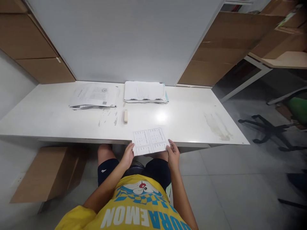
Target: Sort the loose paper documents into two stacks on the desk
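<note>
Between my two hands is a printed sheet of paper (150,141), held at the front edge of the desk and partly over my lap. Boxed tables in small print cover it. My left hand (128,156) pinches its lower left corner. The lower right edge is gripped by my right hand (173,154), thumb on top. A small beige stapler-like block (126,117) lies on the desk just beyond the sheet. Farther back sit a spread pile of printed papers (92,95) on the left and a neater paper stack (145,91) near the middle.
The white desk (189,116) runs up to a grey panel (124,38), with cardboard (211,48) on the right and boxes (31,41) at left. A cardboard box (39,174) stands below the desk. A wheeled chair base (266,129) is to the right.
</note>
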Demonstrator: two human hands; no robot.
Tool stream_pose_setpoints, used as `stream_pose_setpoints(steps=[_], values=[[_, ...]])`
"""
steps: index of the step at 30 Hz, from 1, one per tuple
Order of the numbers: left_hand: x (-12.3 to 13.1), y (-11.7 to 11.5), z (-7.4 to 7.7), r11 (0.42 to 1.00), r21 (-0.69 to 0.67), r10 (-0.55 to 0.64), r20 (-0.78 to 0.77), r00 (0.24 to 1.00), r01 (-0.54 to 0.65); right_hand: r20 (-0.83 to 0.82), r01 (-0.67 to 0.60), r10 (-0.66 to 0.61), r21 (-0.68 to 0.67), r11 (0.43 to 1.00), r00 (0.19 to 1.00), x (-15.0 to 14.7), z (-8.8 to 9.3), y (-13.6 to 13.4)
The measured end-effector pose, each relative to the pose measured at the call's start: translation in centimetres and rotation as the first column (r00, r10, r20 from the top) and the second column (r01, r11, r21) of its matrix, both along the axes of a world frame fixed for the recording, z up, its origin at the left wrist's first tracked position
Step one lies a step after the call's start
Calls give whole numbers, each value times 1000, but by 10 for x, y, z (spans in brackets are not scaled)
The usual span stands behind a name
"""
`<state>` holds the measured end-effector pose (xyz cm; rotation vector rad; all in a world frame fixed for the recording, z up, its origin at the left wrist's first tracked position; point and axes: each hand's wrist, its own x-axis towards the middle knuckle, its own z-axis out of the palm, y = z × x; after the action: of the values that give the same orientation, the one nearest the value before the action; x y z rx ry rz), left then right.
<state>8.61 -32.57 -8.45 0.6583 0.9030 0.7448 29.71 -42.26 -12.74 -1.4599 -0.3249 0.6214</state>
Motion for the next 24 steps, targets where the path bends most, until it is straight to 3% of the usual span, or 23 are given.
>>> stream_pose_setpoints(steps=[5, 11, 15, 20, 24], values=[[-6, -8, 6, 991, 121, -39, -157, 987, 58, -66, -77, 74, -35, 996, 995, 13, 12, -23], [-14, -7, -6, 952, 307, 108, -410, 906, 25, -272, -287, 246, -123, 950, 930, 5, 16, -26], [-23, -2, -2, 962, 269, 145, -395, 907, -37, -294, -314, 278, -85, 946, 915, -5, 19, -20], [-34, 0, 9, 957, 291, 87, -326, 941, 12, -316, -386, 353, -45, 921, 881, -9, 29, -16], [-37, 0, 7, 959, 274, 171, -341, 924, -77, -364, -460, 422, -20, 888, 830, -9, 36, -14]])
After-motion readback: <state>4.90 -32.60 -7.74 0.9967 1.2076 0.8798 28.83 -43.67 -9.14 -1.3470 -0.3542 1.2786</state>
